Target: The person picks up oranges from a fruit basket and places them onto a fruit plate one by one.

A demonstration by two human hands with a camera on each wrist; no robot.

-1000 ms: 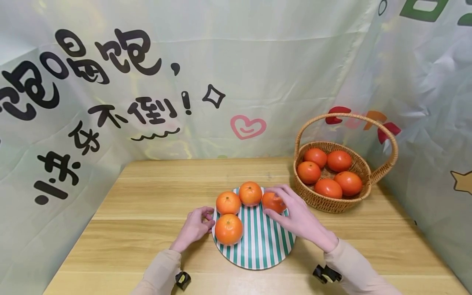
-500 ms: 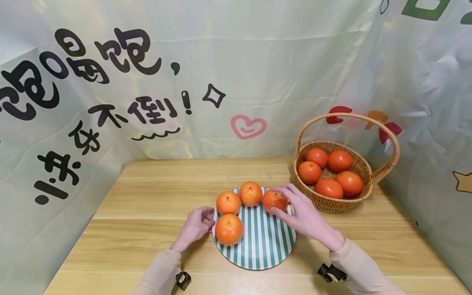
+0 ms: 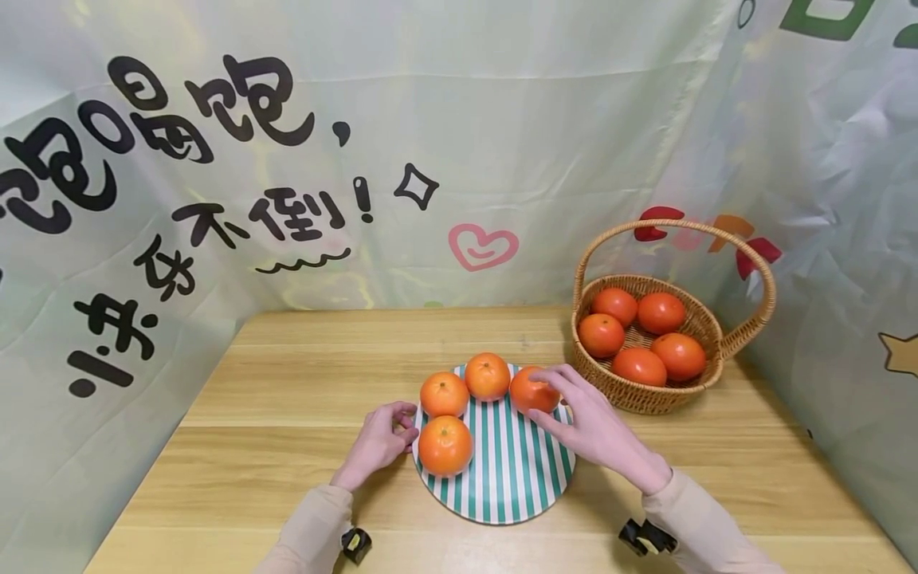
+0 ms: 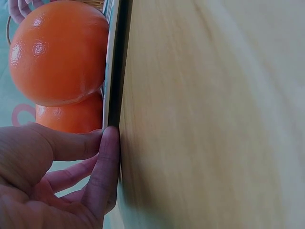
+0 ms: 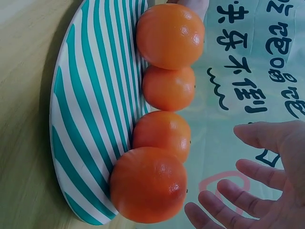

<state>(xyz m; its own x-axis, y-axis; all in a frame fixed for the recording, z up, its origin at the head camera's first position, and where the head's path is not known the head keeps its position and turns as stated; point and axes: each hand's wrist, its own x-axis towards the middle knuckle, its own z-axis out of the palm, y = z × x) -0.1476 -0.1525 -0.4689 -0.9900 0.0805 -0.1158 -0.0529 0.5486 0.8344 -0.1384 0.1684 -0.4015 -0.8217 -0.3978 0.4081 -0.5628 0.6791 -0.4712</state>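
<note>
My left hand (image 3: 378, 441) pinches the left rim of a round plate (image 3: 505, 478) with green and white stripes; its thumb and forefinger meet at the edge in the left wrist view. Several oranges sit along the plate's left and far sides, among them a front-left orange (image 3: 445, 446) and a far orange (image 3: 487, 376). By the rightmost, redder orange (image 3: 529, 390) hovers my right hand (image 3: 595, 422), fingers spread and loosely bent. The right wrist view has a gap between those fingers (image 5: 252, 179) and the nearest orange (image 5: 148, 185).
A wicker basket (image 3: 624, 397) with a tall handle stands at the back right, holding several red-orange fruits (image 3: 601, 335). All of it rests on a wooden table (image 3: 301, 375). Printed cloth (image 3: 545, 159) hangs behind and at both sides.
My right hand has drawn back a little to the right, off the redder orange, which stays on the plate. The left hand and plate have kept their place.
</note>
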